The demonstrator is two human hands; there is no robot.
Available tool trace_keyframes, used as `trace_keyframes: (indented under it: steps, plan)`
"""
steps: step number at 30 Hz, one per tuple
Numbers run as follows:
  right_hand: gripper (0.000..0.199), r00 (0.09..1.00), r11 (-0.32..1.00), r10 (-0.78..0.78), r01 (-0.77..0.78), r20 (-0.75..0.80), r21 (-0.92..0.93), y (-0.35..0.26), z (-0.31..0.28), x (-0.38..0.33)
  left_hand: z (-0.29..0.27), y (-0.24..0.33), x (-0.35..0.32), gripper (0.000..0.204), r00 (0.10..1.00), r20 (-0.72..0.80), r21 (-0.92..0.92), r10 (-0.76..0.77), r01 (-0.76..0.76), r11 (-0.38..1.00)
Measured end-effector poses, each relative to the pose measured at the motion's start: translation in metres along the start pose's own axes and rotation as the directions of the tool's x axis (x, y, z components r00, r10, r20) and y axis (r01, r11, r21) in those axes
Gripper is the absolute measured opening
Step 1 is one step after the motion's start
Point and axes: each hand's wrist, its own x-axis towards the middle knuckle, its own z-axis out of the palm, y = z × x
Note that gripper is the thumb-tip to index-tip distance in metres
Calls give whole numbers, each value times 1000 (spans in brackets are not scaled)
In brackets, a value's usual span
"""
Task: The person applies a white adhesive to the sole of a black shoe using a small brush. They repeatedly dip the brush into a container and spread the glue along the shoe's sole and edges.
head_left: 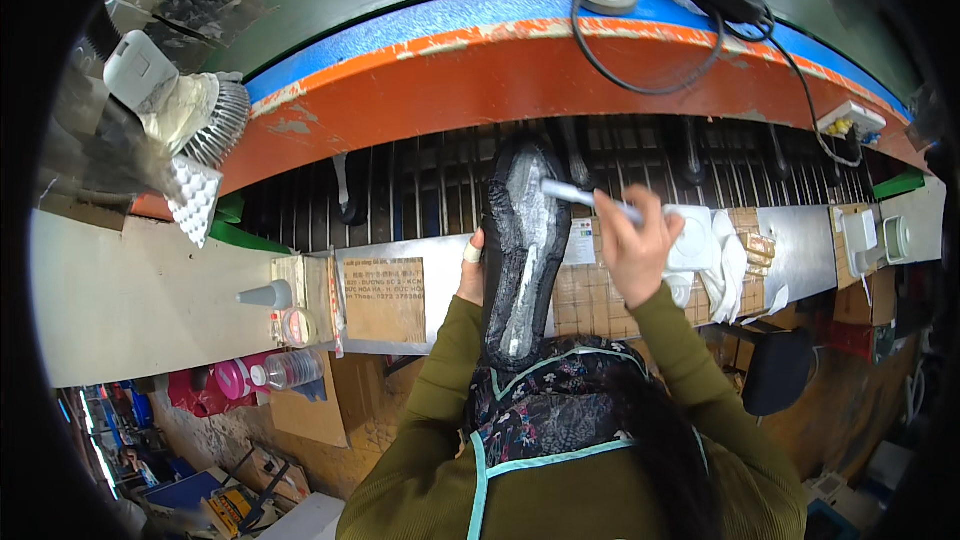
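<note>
A black shoe upper [491, 250], its underside turned up, stands lengthwise in front of my chest. A whitish, wet-looking layer covers the middle of that underside from toe to heel. My left hand [471, 272] is closed around the shoe's left side, a pale wrap on the thumb; its other fingers are hidden beneath. My right hand [636, 248] pinches a slim white brush-like tool [572, 193]. The tool's far end touches, or hovers just over, the underside near the toe; I cannot tell which.
Behind the shoe runs a rack of metal rollers [420, 185] carrying several dark shoes, under an orange beam [420, 90]. A white container [690, 230] and white cloth [727, 275] lie right of my hand. A grey cone-tipped bottle [268, 295] and tape roll [297, 326] stand left.
</note>
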Motion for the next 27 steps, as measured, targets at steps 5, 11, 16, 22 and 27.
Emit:
trace_keyframes:
  steps: [5, 11, 16, 22, 27]
  plan:
    - [24, 916, 956, 117, -209, 384, 206, -23, -24, -24, -34, -3, 14, 78, 989, -120, -57, -81, 75, 996]
    - [26, 617, 459, 438, -779, 653, 428, 35, 75, -33, -71, -7, 59, 58, 999, 52, -539, -11, 37, 842]
    - [51, 758, 817, 528, -577, 383, 16, 70, 175, -49, -183, -23, 149, 50, 967, 179, -608, 182, -37, 793]
    - [64, 710, 868, 466, -484, 529, -115, 79, 222, -47, -180, 16, 178, 36, 897, -441, -502, 28, -272, 821]
    - [71, 662, 887, 444, -418, 603, -195, 92, 210, -19, -161, 22, 146, 22, 804, -548, -585, -230, -172, 792]
